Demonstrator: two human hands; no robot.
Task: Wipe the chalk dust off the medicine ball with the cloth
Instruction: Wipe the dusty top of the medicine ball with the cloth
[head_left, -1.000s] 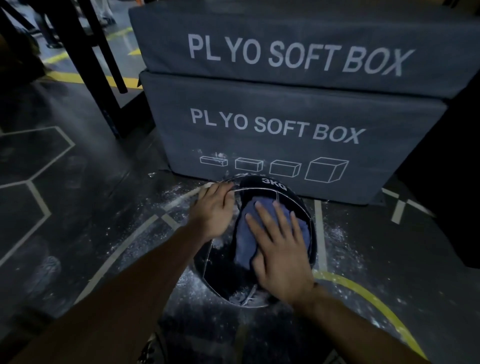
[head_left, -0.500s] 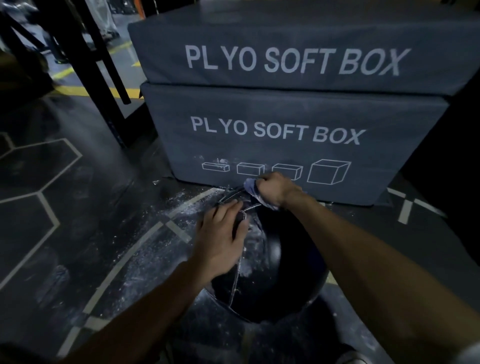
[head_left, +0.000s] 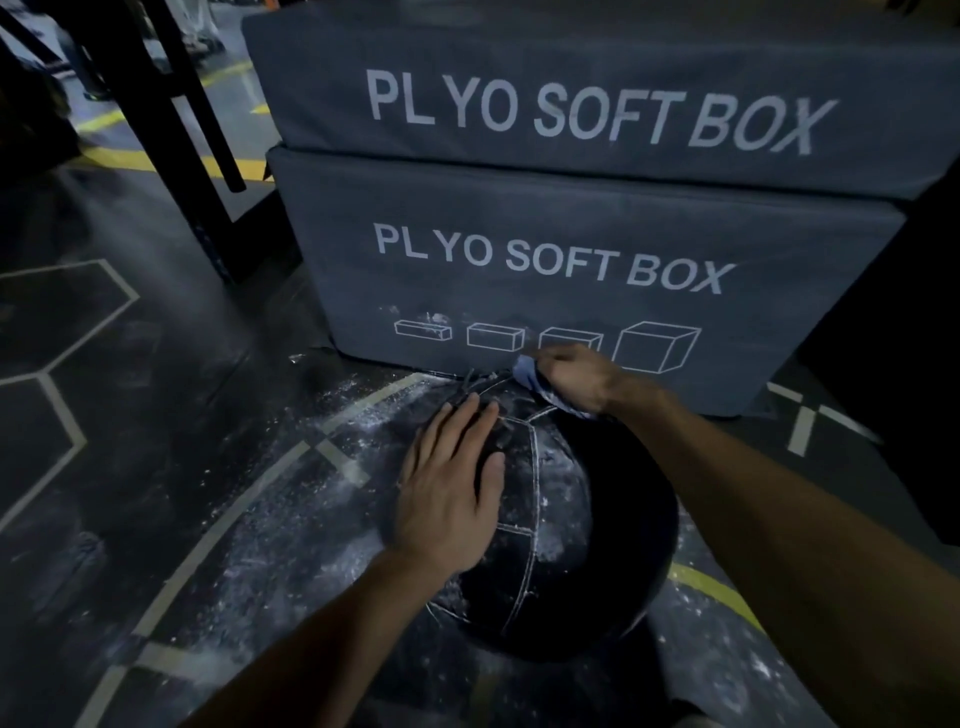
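Wiping the far top of a dusty medicine ball (head_left: 561, 519), ball braced with the other hand.

Ball sits on the floor (head_left: 156, 467), touching or just short of the lower soft box (head_left: 571, 270). Left hand (head_left: 452, 493) lies flat on the near-left side, fingers straight, grip open, steadying. Right hand (head_left: 576, 379) has its grip closed on the bunched blue cloth (head_left: 527, 375), pressing it at the far top edge. White chalk dust shows along the seams and around the middle panel; more is scattered on the floor. Ball looks heavy, smooth-skinned and likely slick under chalk, so it may roll: best held with a flat palm on the side opposite the wipe. Cloth is soft, light, bunches easily.
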